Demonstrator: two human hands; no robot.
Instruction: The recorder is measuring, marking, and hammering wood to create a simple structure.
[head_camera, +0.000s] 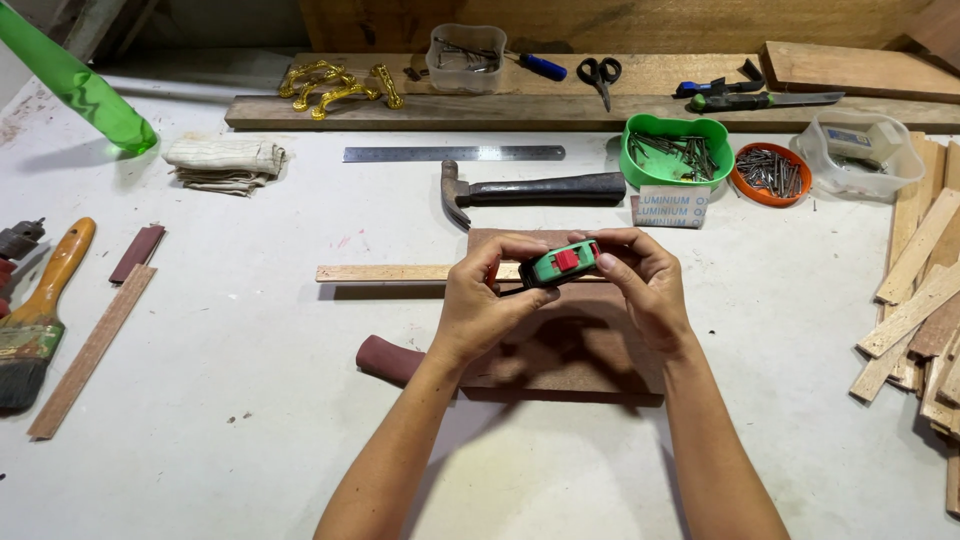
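hammer (535, 191) behind board (560, 350), ruler (453, 154) behind hammer

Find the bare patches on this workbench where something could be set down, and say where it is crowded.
Bare bench lies between the paintbrush and the left hand, and along the near edge on both sides of the arms. A smaller gap sits between the right hand and the wood strips. The back is crowded: hammer, steel ruler, green nail tub.
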